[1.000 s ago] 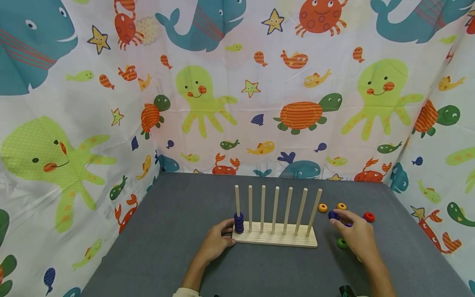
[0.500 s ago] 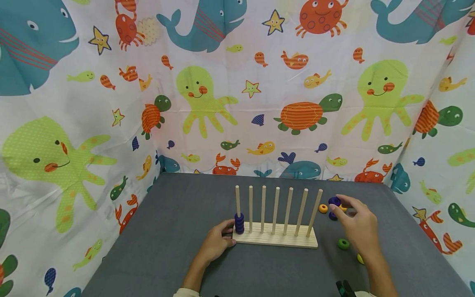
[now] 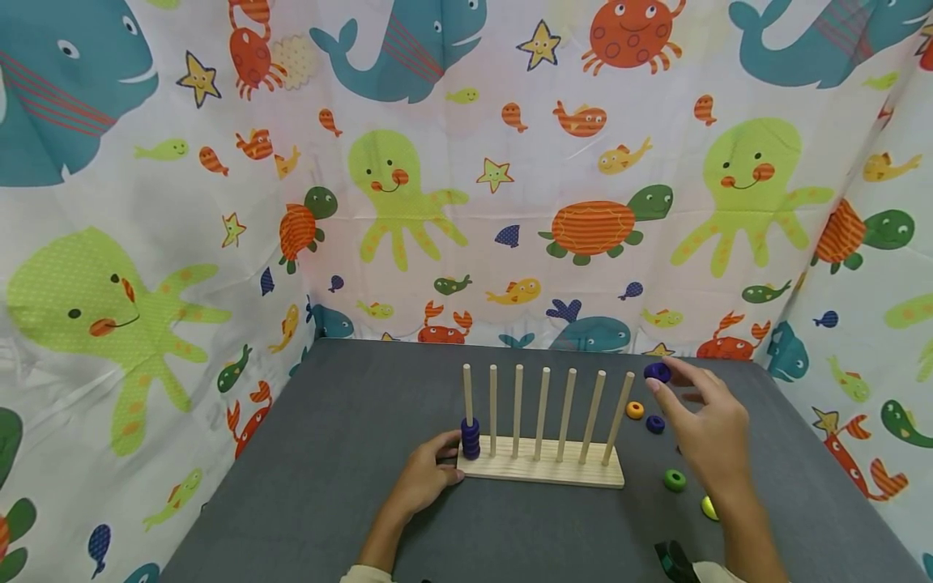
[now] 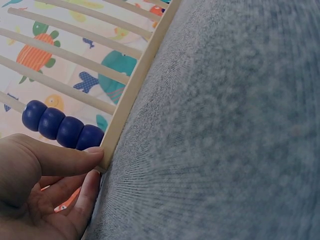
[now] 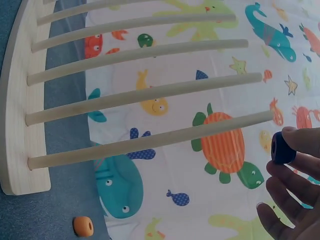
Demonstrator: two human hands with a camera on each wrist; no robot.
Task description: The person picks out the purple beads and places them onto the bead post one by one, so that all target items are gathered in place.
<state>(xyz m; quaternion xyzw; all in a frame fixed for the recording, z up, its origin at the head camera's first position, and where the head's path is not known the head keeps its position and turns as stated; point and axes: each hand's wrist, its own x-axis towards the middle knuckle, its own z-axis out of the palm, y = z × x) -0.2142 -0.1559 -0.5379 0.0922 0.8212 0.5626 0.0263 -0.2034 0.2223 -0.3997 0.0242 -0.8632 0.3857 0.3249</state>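
Observation:
A wooden peg board with a row of upright pegs stands on the grey table. Several blue beads are stacked on its leftmost peg. My left hand grips the board's left end; in the left wrist view the thumb presses on the corner beside the lowest bead. Raised off the table, my right hand pinches one blue bead between thumb and fingertips. In the right wrist view that held bead is just beyond the tip of the end peg, apart from it.
Right of the board lie an orange-yellow bead, another blue bead, a green bead and a yellow-green bead, partly behind the right forearm. A cloth printed with sea animals hangs around the table.
The right hand has lifted a blue bead from among the loose beads, up to about the height of the peg tops. The left hand and the board stay in place.

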